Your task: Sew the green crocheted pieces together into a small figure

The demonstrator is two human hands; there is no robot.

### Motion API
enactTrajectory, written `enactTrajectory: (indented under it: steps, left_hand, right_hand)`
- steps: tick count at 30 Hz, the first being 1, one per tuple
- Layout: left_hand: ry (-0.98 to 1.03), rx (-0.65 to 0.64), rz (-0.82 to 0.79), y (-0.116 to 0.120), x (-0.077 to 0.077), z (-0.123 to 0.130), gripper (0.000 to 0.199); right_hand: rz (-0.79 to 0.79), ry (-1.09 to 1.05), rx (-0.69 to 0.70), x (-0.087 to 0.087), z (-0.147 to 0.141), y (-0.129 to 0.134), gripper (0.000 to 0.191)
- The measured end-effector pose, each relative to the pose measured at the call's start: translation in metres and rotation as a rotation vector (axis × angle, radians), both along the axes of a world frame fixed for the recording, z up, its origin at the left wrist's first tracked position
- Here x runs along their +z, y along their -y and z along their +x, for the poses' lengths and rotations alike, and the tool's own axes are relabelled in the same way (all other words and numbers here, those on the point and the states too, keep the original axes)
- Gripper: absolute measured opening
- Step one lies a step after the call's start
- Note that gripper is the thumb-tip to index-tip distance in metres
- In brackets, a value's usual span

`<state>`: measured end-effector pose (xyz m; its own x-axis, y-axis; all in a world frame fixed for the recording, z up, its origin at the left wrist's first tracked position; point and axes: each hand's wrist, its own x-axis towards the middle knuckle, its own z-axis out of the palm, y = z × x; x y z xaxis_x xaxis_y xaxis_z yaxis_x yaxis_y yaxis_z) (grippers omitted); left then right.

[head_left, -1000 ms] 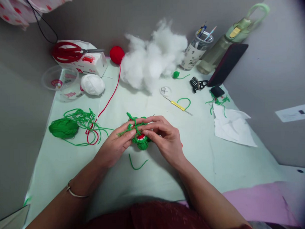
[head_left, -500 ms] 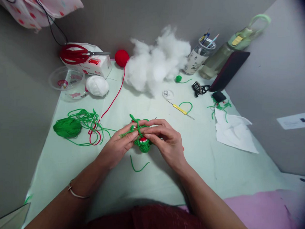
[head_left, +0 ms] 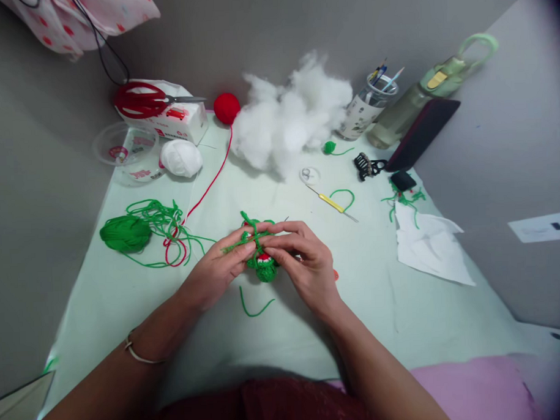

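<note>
Both hands meet over a small crocheted piece (head_left: 266, 270) in green, red and white near the middle of the table. My left hand (head_left: 224, 261) pinches its left side, thumb on top. From the right, my right hand (head_left: 304, 255) grips the piece with thumb and fingers pressed together. Strands of green yarn cross over the piece between the fingers, which hide much of it. A thin dark tip, perhaps a needle (head_left: 286, 219), shows just above my right hand's fingers. Below the piece, a loose bit of green yarn (head_left: 256, 314) lies on the table.
Green yarn (head_left: 125, 234), a white ball (head_left: 181, 158) and red scissors (head_left: 141, 99) on a box are at left. Behind lie a red ball (head_left: 227, 109) and white stuffing (head_left: 290, 124). A yellow-handled hook (head_left: 331, 202), hair clip (head_left: 369, 166), bottle (head_left: 396, 117) and paper (head_left: 428, 244) are right.
The whole view has shifted very slightly. Both hands keep their hold on the crocheted piece, with hardly any movement of the fingers.
</note>
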<state>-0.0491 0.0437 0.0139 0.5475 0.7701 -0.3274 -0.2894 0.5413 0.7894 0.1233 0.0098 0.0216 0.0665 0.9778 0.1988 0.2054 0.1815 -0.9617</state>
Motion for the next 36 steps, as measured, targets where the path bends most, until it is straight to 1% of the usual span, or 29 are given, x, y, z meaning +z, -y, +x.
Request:
enactTrajectory:
  steps: [7,13,20,26,30,36]
  left_hand:
    - [-0.012,-0.037,-0.045,-0.0009,0.0026,-0.0018,0.046]
    - [0.050,-0.038,-0.022,-0.0026,0.0032,0.0010,0.040]
    - [0.083,-0.059,0.002,-0.0024,0.0035,0.0000,0.049]
    - [0.013,-0.022,-0.025,-0.0023,0.0003,-0.0016,0.044]
    - [0.008,-0.017,-0.029,-0.0026,0.0010,-0.0016,0.042]
    - [0.003,-0.010,-0.033,-0.0020,0.0007,-0.0012,0.043]
  right_hand:
    - [0.032,0.109,-0.031,-0.0045,-0.0001,0.0018,0.016]
    - [0.053,0.092,-0.032,-0.0019,-0.0003,0.0004,0.014]
    - [0.098,0.096,-0.030,-0.0022,-0.0004,0.0005,0.017]
    - [0.144,0.099,-0.020,-0.0008,-0.0018,0.0006,0.019]
    - [0.177,0.115,-0.031,0.0006,-0.0017,0.0004,0.020]
    - [0.175,0.098,-0.028,0.0021,-0.0016,0.0007,0.021]
